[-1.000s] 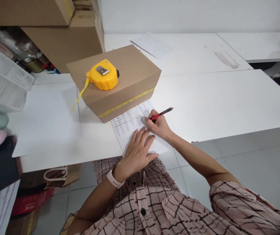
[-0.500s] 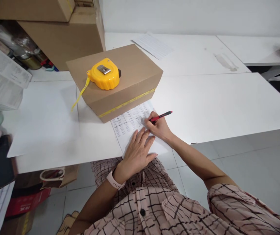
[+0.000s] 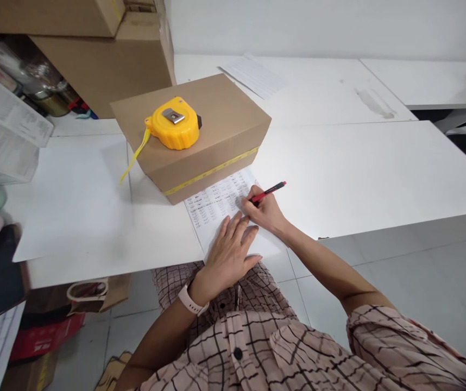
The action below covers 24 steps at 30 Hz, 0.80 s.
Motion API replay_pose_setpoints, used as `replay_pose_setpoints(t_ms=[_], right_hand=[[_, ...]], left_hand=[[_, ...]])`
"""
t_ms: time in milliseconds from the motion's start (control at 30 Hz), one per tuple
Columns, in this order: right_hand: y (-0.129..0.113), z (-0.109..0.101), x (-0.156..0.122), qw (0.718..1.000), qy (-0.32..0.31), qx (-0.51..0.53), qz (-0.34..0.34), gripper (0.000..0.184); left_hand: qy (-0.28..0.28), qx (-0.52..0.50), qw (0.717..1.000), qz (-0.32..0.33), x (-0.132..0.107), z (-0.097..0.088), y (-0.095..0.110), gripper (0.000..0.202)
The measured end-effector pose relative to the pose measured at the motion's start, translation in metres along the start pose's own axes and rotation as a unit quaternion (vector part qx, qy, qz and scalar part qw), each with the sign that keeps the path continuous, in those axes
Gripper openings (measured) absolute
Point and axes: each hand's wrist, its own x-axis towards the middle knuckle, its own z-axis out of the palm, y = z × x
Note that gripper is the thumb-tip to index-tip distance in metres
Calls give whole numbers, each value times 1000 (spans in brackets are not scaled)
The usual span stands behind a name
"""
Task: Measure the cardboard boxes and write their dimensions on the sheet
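Observation:
My right hand (image 3: 264,210) grips a red pen (image 3: 269,191), its tip on a printed sheet of paper (image 3: 212,209) at the table's front edge. My left hand (image 3: 230,252) lies flat on the lower part of that sheet, fingers stretched out. A white watch is on the left wrist. Just behind the sheet stands a small cardboard box (image 3: 216,130). A yellow tape measure (image 3: 172,123) rests on top of it, and its yellow tape runs along the box's front side.
Larger cardboard boxes (image 3: 106,54) are stacked at the back left. A white printed carton (image 3: 5,136) stands at the left edge. Another paper (image 3: 253,73) lies at the back of the white table (image 3: 359,168). Boxes sit on the tiled floor below.
The pen has tilted slightly as my right hand writes. My left hand stays flat on the sheet. The view has shifted a little.

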Motion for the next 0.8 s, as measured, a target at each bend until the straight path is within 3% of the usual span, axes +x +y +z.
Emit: replay_pose_setpoints(t_ms=[800], right_hand=[[1,-2,0,1000,10,12,3,24]], left_hand=[[4,3,1000,2,-1,0,0,62]])
